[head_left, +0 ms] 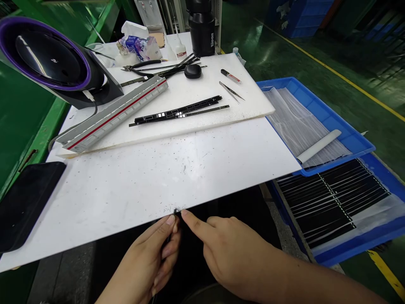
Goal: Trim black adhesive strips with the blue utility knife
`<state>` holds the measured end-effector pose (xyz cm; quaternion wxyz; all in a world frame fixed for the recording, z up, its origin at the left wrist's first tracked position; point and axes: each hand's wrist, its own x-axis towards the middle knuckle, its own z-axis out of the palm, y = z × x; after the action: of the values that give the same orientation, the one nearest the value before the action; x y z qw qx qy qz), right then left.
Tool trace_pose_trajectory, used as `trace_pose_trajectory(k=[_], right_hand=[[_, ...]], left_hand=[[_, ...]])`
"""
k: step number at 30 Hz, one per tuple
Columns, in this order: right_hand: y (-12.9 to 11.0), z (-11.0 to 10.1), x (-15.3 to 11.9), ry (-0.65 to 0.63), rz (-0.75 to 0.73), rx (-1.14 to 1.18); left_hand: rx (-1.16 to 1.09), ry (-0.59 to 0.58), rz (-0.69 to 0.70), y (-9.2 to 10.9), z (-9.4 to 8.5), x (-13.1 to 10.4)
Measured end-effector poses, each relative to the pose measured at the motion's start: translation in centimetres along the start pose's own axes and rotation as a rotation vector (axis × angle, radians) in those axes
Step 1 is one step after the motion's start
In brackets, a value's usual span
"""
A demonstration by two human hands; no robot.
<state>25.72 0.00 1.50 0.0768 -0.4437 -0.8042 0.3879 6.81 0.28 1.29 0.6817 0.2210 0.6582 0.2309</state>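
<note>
At the table's front edge, my left hand [160, 249] is closed around a thin black strip [175, 211], pinched between thumb and fingers with its tip poking up. My right hand [229, 249] is just to the right of it. Its index finger reaches to the strip's tip, and the other fingers are curled. A tiny dark sliver shows at that fingertip; what the curled fingers hold, if anything, is hidden. Farther back, several black strips with silvery windows [177, 112] lie on a white foam board [249, 101], beside a grey model train car body [117, 116] with a red stripe.
Tweezers [232, 92], a small pen-like tube [230, 76], a black case [193, 71] and pliers [142, 65] lie on the foam. A fan [53, 63] and phone [30, 202] are at left. Blue trays [357, 147] stand at right. Dark crumbs dot the white tabletop [142, 169].
</note>
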Motion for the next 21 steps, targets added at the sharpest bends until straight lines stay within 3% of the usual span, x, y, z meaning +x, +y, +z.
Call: trace_pose_trajectory(k=[21], right_hand=[[-0.14,0.23,0.02,0.01,0.004,-0.007]], left_hand=[[0.003,0.005,-0.012,0.14,-0.05,-0.04]])
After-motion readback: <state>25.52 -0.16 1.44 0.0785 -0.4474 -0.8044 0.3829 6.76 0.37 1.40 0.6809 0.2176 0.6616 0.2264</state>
